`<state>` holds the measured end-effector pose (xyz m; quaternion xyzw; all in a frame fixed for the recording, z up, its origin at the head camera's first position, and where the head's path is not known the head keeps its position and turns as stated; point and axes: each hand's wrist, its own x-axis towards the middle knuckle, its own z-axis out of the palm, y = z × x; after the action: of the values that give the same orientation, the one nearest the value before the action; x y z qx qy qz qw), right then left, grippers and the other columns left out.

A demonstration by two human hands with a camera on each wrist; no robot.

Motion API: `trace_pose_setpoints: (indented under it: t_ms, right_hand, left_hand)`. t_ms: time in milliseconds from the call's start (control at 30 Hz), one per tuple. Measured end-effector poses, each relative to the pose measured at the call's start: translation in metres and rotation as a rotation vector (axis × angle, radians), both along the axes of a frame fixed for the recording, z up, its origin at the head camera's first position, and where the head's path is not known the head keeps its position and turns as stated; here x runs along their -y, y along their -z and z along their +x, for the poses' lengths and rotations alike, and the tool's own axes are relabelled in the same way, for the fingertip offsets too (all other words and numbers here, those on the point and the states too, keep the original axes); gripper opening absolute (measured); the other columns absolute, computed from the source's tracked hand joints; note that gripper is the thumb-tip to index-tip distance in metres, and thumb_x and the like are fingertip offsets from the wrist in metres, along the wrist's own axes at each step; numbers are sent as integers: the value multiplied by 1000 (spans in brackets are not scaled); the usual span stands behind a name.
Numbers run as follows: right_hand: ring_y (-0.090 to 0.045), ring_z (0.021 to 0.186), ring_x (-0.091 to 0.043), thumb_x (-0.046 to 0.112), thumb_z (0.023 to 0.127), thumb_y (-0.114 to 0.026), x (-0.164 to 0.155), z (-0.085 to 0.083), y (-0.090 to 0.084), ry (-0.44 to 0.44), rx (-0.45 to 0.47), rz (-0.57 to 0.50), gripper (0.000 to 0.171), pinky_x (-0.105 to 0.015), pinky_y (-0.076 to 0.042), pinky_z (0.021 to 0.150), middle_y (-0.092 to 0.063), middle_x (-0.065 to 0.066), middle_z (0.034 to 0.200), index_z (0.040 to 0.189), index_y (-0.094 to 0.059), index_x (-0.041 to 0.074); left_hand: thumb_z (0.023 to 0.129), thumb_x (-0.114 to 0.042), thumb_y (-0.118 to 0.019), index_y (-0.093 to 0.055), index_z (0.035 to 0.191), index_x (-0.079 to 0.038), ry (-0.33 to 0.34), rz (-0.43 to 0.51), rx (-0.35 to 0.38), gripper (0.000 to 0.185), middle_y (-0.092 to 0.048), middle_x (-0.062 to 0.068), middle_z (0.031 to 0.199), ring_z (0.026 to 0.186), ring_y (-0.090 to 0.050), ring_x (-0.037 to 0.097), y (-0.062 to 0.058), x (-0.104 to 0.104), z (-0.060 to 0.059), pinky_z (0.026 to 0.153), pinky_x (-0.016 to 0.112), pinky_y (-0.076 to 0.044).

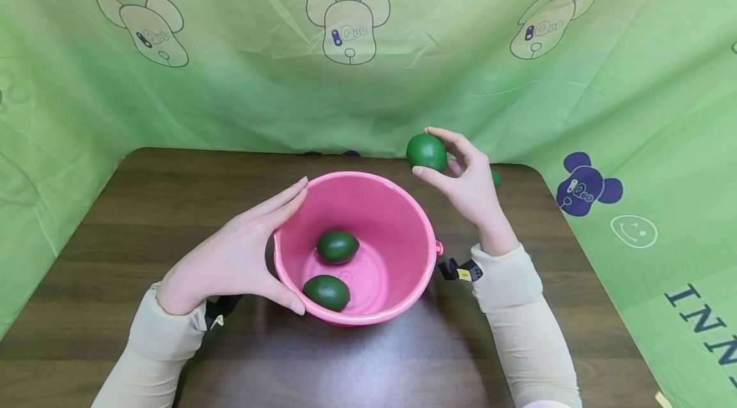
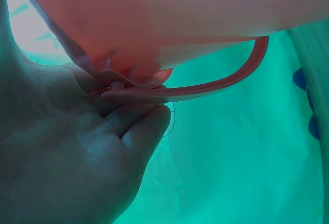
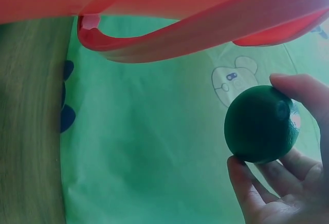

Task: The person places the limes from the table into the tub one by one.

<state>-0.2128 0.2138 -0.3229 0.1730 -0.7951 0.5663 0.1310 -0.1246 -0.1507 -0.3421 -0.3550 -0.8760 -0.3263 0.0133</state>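
Observation:
A pink bucket [image 1: 397, 203] stands on the table with its mouth toward the head camera. Two dark green limes [image 1: 338, 247] lie inside it, toward its left side. My left hand [image 1: 242, 254] holds the bucket's left rim, thumb at the near edge and fingers along the far left edge. In the left wrist view those fingers lie by the joint of the bucket's handle [image 2: 221, 85]. Beyond the bucket's far right rim, my right hand [image 1: 469, 187] pinches a green lime [image 1: 426, 152] between thumb and fingertips, raised above the tabletop.
Partly hidden behind the right hand, a small green object [image 1: 496, 178] shows near the table's back right corner. Green printed cloth [image 1: 437, 94] hangs behind and on both sides of the dark wooden table [image 1: 103, 254].

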Motion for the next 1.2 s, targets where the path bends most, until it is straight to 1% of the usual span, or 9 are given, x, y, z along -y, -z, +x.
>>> trace_pose_setpoints:
  t_ms: [133, 233, 333, 467, 600, 833, 1000, 1067, 1200]
  right_hand:
    - [-55, 122, -21, 1, 84, -82, 7, 11, -12, 2, 2, -11, 62, -34, -48, 100, -59, -9, 138, 141, -59, 2]
    - [-55, 121, -21, 1, 84, -81, 11, 18, -19, 2, 3, -3, 60, -35, -47, 101, -60, -9, 137, 140, -59, 0]
    - [-56, 120, -21, 2, 84, -81, 11, 21, -22, 2, 0, 11, 59, -35, -47, 101, -60, -8, 137, 139, -60, 0]
    - [-56, 120, -20, 4, 85, -81, 11, 24, -22, -1, -4, 32, 58, -33, -46, 101, -61, -8, 137, 140, -60, 3]
    - [-56, 120, -19, 4, 85, -81, 13, 27, -25, 1, -3, 58, 58, -34, -45, 102, -60, -7, 137, 140, -60, 3]
    - [-58, 120, -19, 2, 85, -81, 15, 31, -28, -21, 0, 58, 59, -35, -45, 104, -60, -7, 137, 140, -59, 2]
    - [-58, 120, -19, 4, 85, -81, 15, 34, -29, -29, 1, 54, 59, -34, -45, 104, -60, -5, 138, 141, -60, 6]
    - [-59, 120, -19, 4, 85, -82, 13, 33, -28, -33, 1, 52, 60, -34, -45, 104, -60, -4, 138, 141, -61, 8]
    - [-59, 121, -19, 3, 84, -83, 8, 26, -19, -43, -4, 50, 62, -35, -45, 105, -60, -1, 139, 141, -62, 13]
  left_hand:
    - [51, -72, -91, -19, 164, -15, -4, -3, -2, 145, -4, -14, 169, 151, -18, 13, 0, 0, 0, 112, 43, -37]
    - [51, -71, -92, -19, 164, -15, -4, -3, 0, 145, -5, -14, 169, 151, -18, 13, 1, 0, 0, 112, 43, -37]
    - [51, -72, -91, -19, 164, -15, -6, -5, 1, 145, -5, -14, 169, 151, -18, 12, 1, 0, 0, 112, 43, -37]
    - [51, -75, -89, -18, 164, -16, -8, -8, -1, 145, -5, -14, 169, 151, -18, 13, 1, 0, 0, 112, 43, -37]
    - [52, -77, -87, -19, 164, -16, -10, -10, -4, 145, -5, -14, 169, 151, -18, 13, 1, 0, 0, 112, 43, -37]
    - [52, -81, -83, -19, 164, -15, -14, -12, -8, 145, -5, -15, 169, 151, -18, 12, 1, 0, 0, 112, 43, -37]
    - [52, -81, -83, -19, 163, -14, -11, -10, -9, 145, -5, -14, 169, 151, -19, 13, 1, 0, 0, 112, 43, -37]
    - [53, -82, -82, -20, 163, -14, -11, -11, -11, 144, -5, -14, 169, 151, -19, 13, 1, 0, 0, 112, 43, -37]
    - [52, -82, -82, -20, 163, -14, -11, -13, -14, 145, -5, -14, 169, 151, -19, 14, 0, 0, 0, 112, 43, -37]
